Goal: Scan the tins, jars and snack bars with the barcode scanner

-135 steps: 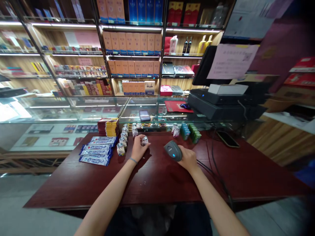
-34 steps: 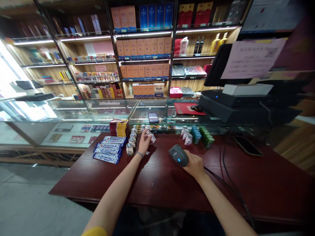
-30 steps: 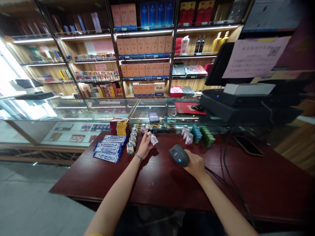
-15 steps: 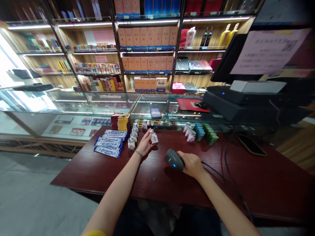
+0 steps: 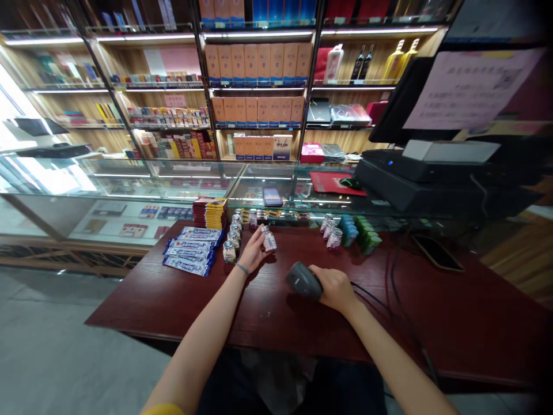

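Observation:
My left hand [image 5: 253, 252] is closed around a small clear jar [image 5: 268, 238] with a silvery lid, held tilted just over the dark red tabletop [image 5: 194, 311]. The grip of a dark grey barcode scanner [image 5: 303, 280] is in my right hand [image 5: 337, 288]; its head points left, toward the jar. A cable runs from the scanner to the right. Left of my left hand stands a row of similar jars [image 5: 229, 252], with one more jar [image 5: 253, 217] behind it. Several pink-toned jars [image 5: 334, 238] stand beyond the scanner to the right.
Blue-and-white packets [image 5: 190, 255] and stacked red and yellow packs [image 5: 209, 213] lie at left. Blue packs [image 5: 348, 230] and green packs [image 5: 367, 235] stand at right, near a phone [image 5: 438, 252]. Behind are a glass counter [image 5: 173, 176] and a monitor [image 5: 401, 104].
The blue light on the scanner's head no longer shows. Both hands keep nearly the same place, with the jar and scanner still held; the view has shifted slightly.

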{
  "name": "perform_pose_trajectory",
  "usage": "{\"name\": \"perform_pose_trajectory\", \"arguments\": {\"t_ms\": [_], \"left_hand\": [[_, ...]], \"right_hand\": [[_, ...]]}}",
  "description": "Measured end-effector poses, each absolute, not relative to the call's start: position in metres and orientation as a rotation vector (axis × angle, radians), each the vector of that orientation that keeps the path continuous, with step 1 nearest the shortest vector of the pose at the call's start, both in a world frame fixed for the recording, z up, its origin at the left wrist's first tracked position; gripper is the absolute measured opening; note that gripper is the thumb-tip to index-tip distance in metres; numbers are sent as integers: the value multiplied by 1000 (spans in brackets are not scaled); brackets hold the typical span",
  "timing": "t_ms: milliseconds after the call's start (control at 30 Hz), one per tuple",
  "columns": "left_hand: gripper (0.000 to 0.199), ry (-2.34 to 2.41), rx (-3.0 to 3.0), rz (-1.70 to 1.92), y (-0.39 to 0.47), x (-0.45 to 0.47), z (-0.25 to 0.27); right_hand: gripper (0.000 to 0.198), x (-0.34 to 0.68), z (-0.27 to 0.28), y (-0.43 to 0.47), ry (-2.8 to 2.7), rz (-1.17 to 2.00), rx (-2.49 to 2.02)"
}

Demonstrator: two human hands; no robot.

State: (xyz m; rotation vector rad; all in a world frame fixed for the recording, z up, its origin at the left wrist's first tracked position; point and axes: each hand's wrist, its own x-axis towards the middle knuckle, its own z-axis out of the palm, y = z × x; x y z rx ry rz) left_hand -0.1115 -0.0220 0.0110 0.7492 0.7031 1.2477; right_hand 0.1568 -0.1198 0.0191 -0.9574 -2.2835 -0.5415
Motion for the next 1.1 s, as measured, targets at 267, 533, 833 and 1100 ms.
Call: {"name": "perform_pose_trajectory", "arguments": {"t_ms": [267,533,833,1100], "left_hand": [[72,717,958,1294,-36,-105,18],[74,703,998,1302,-39,-97,24],[58,894,1408,1318,-32,-27,35],[49,1031,1783,1327,-38,70,23]], "right_hand": [[35,170,27,-116,-2106,-631,-1009],[38,205,28,-112,-1710,-705,-1343],[41,243,26,-110,-1321,-766,-1576],[41,257,25,-111,-1178,-733,-1658]]}}
